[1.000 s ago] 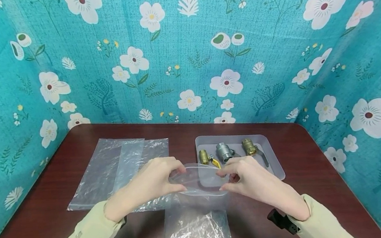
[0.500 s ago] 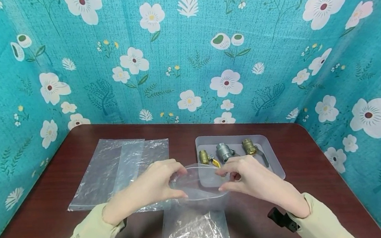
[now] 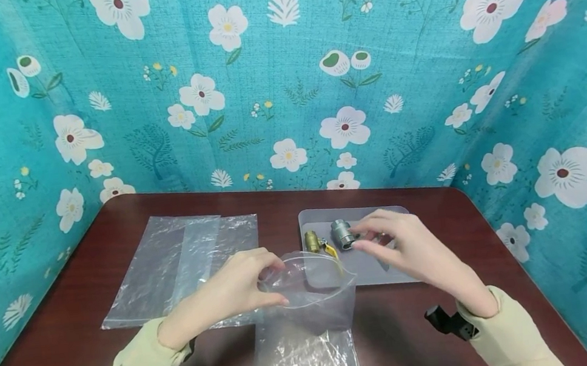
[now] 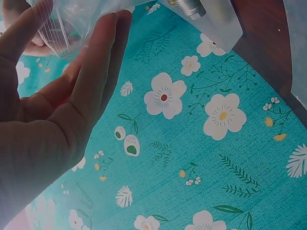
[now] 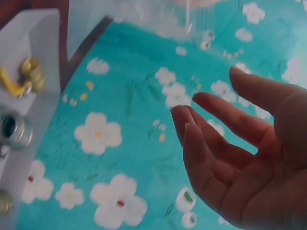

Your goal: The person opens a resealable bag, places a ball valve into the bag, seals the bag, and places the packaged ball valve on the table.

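Observation:
In the head view, my left hand [image 3: 234, 285] grips the left side of the mouth of a clear zip bag [image 3: 307, 315], thumb on the near edge and fingers on the far one. The bag's mouth gapes, and nothing shows inside. My right hand [image 3: 405, 242] is away from the bag, fingers loosely curved and apart, over a pale plastic tray [image 3: 370, 270]. Inside the tray lie a silver ball valve [image 3: 341, 233] and a small brass ball valve [image 3: 311, 241] with a yellow lever. A second brass valve [image 5: 5, 202] shows in the right wrist view; my right hand mostly hides it from the head view.
Two more clear bags [image 3: 144, 268] lie flat and overlapping on the dark red table [image 3: 112, 229], left of the held bag. A blue floral curtain [image 3: 252, 115] surrounds the table's back and sides.
My right hand has let go of the bag's right side and moved right, over the tray. My left hand keeps its hold, and the bag's mouth remains wide. The view has shifted slightly.

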{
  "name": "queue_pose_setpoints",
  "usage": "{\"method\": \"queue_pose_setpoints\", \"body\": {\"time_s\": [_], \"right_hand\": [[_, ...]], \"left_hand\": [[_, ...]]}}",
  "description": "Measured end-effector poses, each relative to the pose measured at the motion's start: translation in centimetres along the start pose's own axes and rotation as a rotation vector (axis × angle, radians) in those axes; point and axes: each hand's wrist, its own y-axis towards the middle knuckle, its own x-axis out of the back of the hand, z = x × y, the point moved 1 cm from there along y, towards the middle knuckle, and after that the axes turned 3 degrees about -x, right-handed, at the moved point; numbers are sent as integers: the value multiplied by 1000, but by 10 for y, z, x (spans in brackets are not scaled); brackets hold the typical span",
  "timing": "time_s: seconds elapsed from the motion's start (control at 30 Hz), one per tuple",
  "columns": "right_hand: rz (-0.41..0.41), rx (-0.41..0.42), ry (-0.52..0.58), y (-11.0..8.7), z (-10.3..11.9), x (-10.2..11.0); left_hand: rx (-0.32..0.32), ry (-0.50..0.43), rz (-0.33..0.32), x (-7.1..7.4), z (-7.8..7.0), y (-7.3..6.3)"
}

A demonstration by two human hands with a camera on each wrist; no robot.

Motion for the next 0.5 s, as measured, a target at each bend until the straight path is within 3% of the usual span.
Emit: {"method": "queue_pose_setpoints", "body": {"time_s": [0.2, 0.5], "right_hand": [[-39, -133, -11, 1, -34, 7], [47, -360, 26, 6, -95, -3]], "left_hand": [[-9, 12, -27, -3, -1, 2], [-19, 1, -62, -8, -5, -1]]}}
